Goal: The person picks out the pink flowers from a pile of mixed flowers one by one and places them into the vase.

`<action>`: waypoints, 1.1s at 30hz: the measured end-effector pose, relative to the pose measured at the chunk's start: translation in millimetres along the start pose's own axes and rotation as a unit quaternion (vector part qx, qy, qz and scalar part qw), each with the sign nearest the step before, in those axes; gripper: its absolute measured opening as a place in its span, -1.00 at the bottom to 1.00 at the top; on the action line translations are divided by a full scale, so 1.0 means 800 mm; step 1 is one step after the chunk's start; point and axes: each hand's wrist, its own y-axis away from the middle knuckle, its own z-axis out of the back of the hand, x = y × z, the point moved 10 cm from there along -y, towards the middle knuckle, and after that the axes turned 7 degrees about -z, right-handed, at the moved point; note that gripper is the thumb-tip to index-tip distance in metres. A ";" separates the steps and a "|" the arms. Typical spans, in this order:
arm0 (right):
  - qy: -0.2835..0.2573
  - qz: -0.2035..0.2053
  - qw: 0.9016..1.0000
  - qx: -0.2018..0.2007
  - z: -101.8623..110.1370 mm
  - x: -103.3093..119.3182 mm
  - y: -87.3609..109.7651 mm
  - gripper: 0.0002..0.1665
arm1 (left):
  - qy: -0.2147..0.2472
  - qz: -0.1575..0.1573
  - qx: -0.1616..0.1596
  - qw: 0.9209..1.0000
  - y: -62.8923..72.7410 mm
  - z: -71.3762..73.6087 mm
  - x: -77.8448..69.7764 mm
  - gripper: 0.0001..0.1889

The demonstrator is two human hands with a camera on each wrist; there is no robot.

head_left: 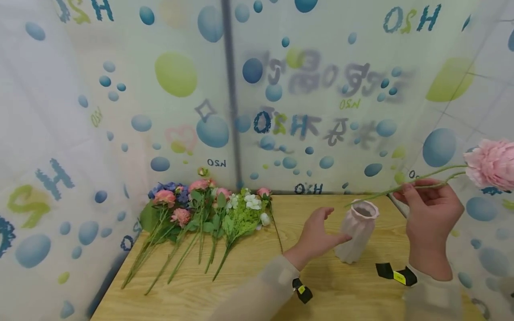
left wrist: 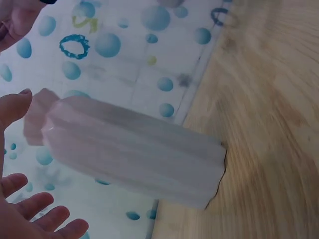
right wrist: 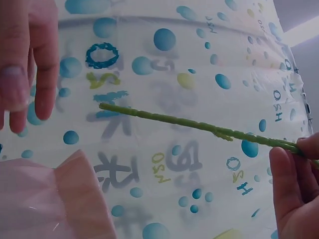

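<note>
A pale pink fluted vase [head_left: 355,236] stands upright on the wooden table, its mouth open at the top. My right hand [head_left: 433,211] pinches the green stem [right wrist: 189,122] of a large pink flower [head_left: 491,164] between thumb and fingers. The bloom hangs off to the right, while the bare stem end sits just above the vase mouth. On the vase's left side, my left hand [head_left: 319,234] is spread with thumb and fingers apart. In the left wrist view its thumb lies close to the vase neck [left wrist: 42,117]; I cannot tell whether they touch.
Several artificial flowers lie on the left of the table [head_left: 257,298]: pink blooms [head_left: 181,217], blue ones [head_left: 170,189] and a green and white spray [head_left: 238,220]. A patterned curtain [head_left: 321,89] hangs behind the table and along both sides.
</note>
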 end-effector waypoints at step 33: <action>0.289 0.062 0.954 -0.056 0.026 -0.021 -0.002 -0.70 | 0.008 0.032 -0.012 0.999 -0.031 -0.084 0.022 -0.15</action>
